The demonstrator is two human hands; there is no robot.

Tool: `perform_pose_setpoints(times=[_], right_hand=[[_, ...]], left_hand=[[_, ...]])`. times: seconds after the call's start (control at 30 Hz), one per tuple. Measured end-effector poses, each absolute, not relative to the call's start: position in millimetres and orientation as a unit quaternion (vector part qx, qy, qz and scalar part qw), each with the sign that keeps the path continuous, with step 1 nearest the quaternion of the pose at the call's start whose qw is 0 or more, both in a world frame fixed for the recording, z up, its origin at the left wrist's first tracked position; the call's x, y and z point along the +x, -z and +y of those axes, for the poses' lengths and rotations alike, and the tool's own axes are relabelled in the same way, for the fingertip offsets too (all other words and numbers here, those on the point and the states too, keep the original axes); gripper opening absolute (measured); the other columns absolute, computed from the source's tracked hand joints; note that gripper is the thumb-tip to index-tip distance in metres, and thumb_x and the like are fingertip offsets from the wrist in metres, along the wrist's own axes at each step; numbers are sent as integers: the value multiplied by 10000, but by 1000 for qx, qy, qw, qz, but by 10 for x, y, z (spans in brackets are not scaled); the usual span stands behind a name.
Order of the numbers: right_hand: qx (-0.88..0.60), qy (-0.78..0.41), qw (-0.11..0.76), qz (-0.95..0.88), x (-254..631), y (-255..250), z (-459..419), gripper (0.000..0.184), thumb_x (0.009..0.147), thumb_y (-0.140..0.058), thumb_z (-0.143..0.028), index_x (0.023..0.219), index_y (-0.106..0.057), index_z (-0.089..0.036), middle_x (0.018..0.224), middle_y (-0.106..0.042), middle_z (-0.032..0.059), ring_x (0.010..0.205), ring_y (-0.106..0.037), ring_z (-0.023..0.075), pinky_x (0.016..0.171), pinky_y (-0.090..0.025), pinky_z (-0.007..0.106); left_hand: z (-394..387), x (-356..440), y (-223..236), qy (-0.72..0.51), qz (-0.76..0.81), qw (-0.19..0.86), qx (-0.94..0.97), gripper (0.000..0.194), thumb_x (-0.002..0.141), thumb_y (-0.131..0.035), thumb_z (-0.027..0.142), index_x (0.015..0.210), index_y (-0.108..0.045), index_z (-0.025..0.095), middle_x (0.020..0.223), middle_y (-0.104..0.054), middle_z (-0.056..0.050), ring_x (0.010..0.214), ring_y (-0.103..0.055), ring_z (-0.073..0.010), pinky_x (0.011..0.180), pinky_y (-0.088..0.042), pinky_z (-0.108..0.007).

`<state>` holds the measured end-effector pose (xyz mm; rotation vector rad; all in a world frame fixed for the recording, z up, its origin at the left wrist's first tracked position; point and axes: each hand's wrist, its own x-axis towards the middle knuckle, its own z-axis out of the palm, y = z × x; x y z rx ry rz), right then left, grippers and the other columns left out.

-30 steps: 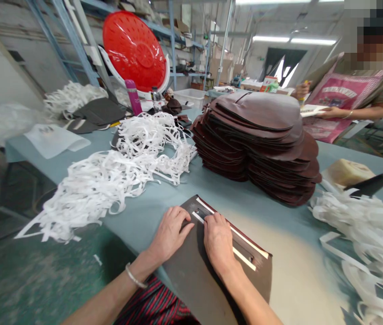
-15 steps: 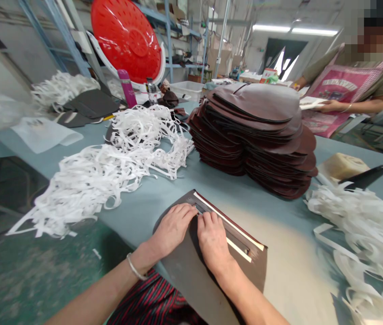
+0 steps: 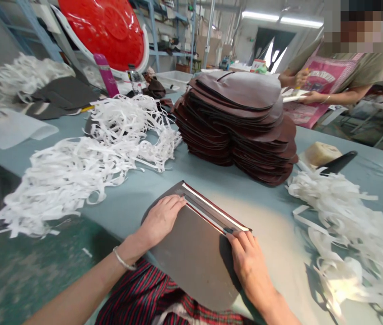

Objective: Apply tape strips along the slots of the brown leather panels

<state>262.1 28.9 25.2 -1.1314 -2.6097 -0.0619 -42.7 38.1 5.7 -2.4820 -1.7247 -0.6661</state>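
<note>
Grip: left hand [image 3: 159,219] has its fingertips closed on the far-left end of the slotted grey panel [image 3: 194,259]; right hand [image 3: 250,264] grasps it near the slot's other end. Panel lies at 6 o'clock on the blue-grey table [image 3: 137,189], near edge over my lap. Change noted: my right hand has shifted from beside the left to the 4 o'clock end of the slot, and a dark-red line now shows beside the near white strip [image 3: 205,218]. Judged: the slot's near edge is held from both ends, so it can be kept straight. Outward: brown leather stack [image 3: 235,122] at 12 to 1 o'clock; tangled white strips [image 3: 66,167] at 10, more loose strips [image 3: 347,225] at 3; beige block [image 3: 322,153] and black-handled tool [image 3: 340,163] at 2. Co-worker in pink apron [image 3: 320,85] at 1, holding something white. Obscured: left thumb, panel's underside, both slot ends under the fingers. Tool's working end is covered; red basin [image 3: 106,27] cut off at 11. Cannot tell whether the dark band [image 3: 213,210] is a zipper.
</note>
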Motion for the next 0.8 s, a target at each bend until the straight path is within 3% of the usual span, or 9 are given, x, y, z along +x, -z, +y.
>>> perform_pose_setpoints(times=[0.33, 0.5, 0.67, 0.8], right_hand=[[-419, 19, 125, -899, 1718, -308, 508, 247, 908, -462, -83, 1106, -604, -122, 997, -572, 118, 900, -463, 254, 785, -427, 401], [-390, 57, 118, -911, 1263, -273, 621, 200, 918, -449, -102, 1041, -607, -103, 933, -562, 115, 855, -461, 248, 717, -434, 392], [-393, 54, 90, -913, 1975, -287, 401, 254, 903, -443, -80, 1104, -599, -93, 957, -573, 119, 856, -453, 253, 734, -439, 402], [-383, 31, 123, -915, 2653, -333, 187, 337, 926, -386, -78, 1228, -537, -73, 1099, -578, 159, 958, -449, 260, 880, -409, 470]], left_hand=[[360, -411, -61, 204, -551, 32, -808, 399, 897, -434, 81, 1254, -560, 203, 1251, -610, -79, 1237, -477, -247, 1024, -439, -425], [362, -428, -39, 195, -544, 27, -816, 352, 912, -422, 119, 1217, -586, 183, 1217, -630, -83, 1169, -540, -232, 1001, -453, -407], [385, -440, -23, 204, -540, 25, -816, 368, 918, -400, 134, 1227, -590, 193, 1224, -633, -76, 1175, -544, -228, 1011, -445, -405], [373, -445, -6, 194, -543, 15, -817, 391, 917, -380, 134, 1250, -575, 198, 1249, -615, -78, 1193, -534, -231, 1038, -430, -409]])
